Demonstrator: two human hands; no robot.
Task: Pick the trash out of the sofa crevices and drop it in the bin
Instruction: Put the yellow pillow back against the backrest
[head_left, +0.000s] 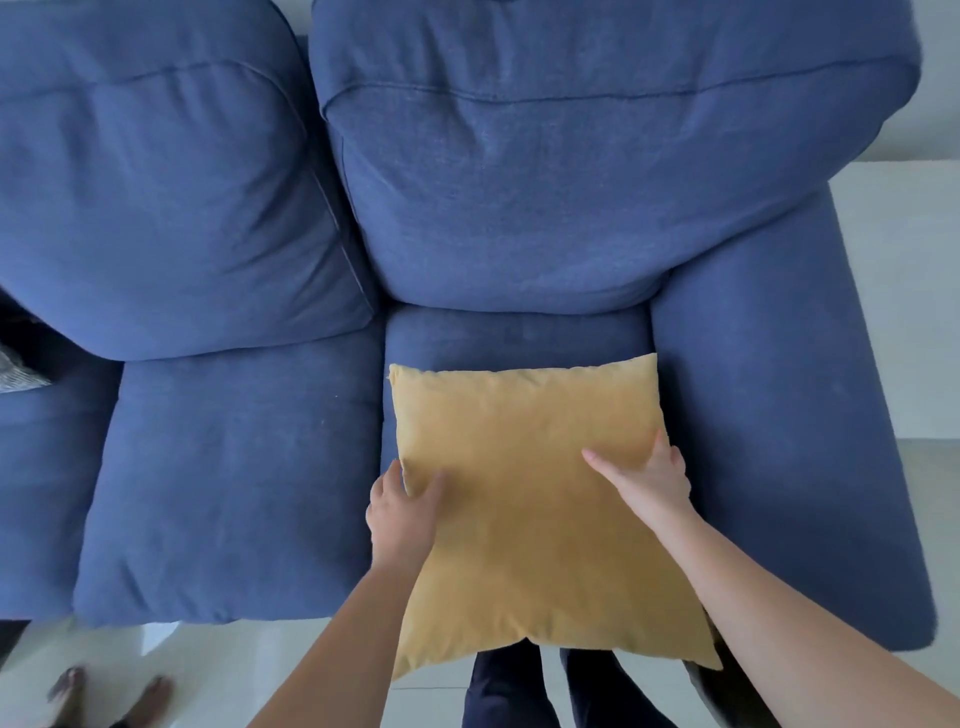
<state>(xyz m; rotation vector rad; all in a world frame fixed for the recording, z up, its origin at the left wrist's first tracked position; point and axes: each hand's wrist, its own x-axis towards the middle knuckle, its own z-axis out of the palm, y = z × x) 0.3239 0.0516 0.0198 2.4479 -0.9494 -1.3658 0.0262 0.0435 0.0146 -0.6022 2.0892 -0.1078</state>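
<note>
At the sofa's (234, 467) far left edge a bit of grey patterned fabric (15, 371) pokes in, cut off by the frame. Next comes the left seat cushion (228, 483), bare blue cloth, with the left back cushion (156, 208) slumped over its rear edge. On the pale floor (260, 654) below the sofa's front edge, at the bottom left corner, two bare feet (109, 691) of another person show, blurred. Over the right seat cushion (514, 332) a mustard-yellow throw pillow (535, 519) is held flat, its near corners hanging past the sofa's front edge. The left hand (402, 506) is clamped on the pillow's left edge, thumb on top and fingers curled under. The right hand (649, 478) grips the right edge the same way, against the inner side of the armrest (779, 415). The right back cushion (571, 182) bulges above the seat. Dark trouser legs (519, 691) show under the pillow. No trash can be made out in the seams between the cushions, and no bin is in view.
</note>
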